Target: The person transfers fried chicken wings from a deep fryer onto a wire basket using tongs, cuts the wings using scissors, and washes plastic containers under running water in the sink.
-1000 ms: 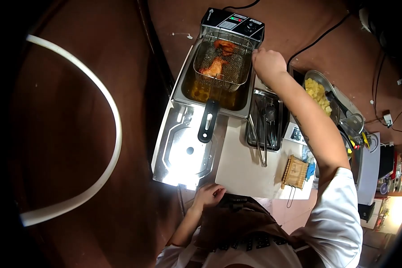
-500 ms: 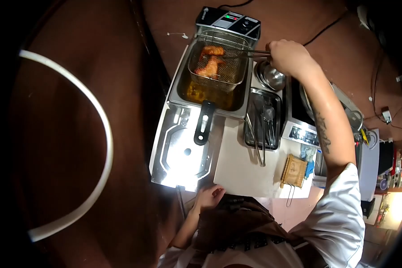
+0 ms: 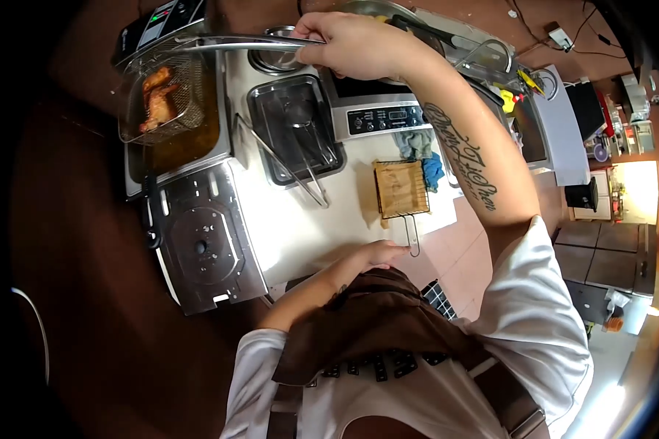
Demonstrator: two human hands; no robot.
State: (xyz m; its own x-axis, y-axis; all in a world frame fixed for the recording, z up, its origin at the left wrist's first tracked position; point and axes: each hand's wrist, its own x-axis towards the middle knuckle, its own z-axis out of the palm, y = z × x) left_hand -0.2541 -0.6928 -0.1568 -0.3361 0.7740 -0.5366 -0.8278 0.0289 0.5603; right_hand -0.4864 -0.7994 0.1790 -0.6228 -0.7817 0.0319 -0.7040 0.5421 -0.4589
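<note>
My right hand (image 3: pixel 348 45) is closed around metal tongs (image 3: pixel 249 42), which reach left over the top edge of the fryer basket (image 3: pixel 190 110). No food shows between their tips. Browned fried chicken pieces (image 3: pixel 159 106) lie in that wire basket, raised above the oil (image 3: pixel 190 143) in the fryer. My left hand (image 3: pixel 383 253) is low by the counter's front edge, its fingers stretched toward the wire handle (image 3: pixel 411 235) of a small paper-lined rack (image 3: pixel 401 189). Fingertips come up to the handle; whether they touch it I cannot tell.
A dark metal tray (image 3: pixel 271 135) holds a ladle and a second pair of tongs (image 3: pixel 282 162). Metal bowls (image 3: pixel 274 60) stand behind it. An induction cooker (image 3: pixel 384 117) is to the right, with crumpled cloths (image 3: pixel 430 170) nearby. The fryer lid (image 3: pixel 205 245) lies at front left.
The view has swung right, so the fryer now sits farther left. My right hand has drawn the tongs back from the chicken. My left hand has moved right, close to the rack's handle.
</note>
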